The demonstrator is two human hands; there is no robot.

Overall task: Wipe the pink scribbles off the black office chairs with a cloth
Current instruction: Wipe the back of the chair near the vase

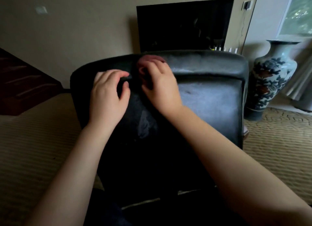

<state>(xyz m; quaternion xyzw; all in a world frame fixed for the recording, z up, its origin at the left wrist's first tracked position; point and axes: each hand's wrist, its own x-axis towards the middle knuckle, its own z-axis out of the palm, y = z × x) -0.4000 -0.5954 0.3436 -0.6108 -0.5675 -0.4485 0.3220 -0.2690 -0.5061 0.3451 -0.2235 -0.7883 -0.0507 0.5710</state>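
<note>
Head view. Black office chair (211, 97) close in front, its back filling the frame. Right hand (160, 85) curled over a pinkish cloth (148, 59) at the back's top edge, likely bearing down to scrub there. Left hand (106, 94) curled, pinching a dark fold (126, 78) just beside it, probably to steady the surface. Scribbles too blurred to pick out.

Dim in here; daylight from the bright window (297, 11) at upper right sheens the glossy black leather chair back (207, 97). The right hand (162, 87) and crumpled pink cloth (149, 59) are blurred; frame edges bow.
</note>
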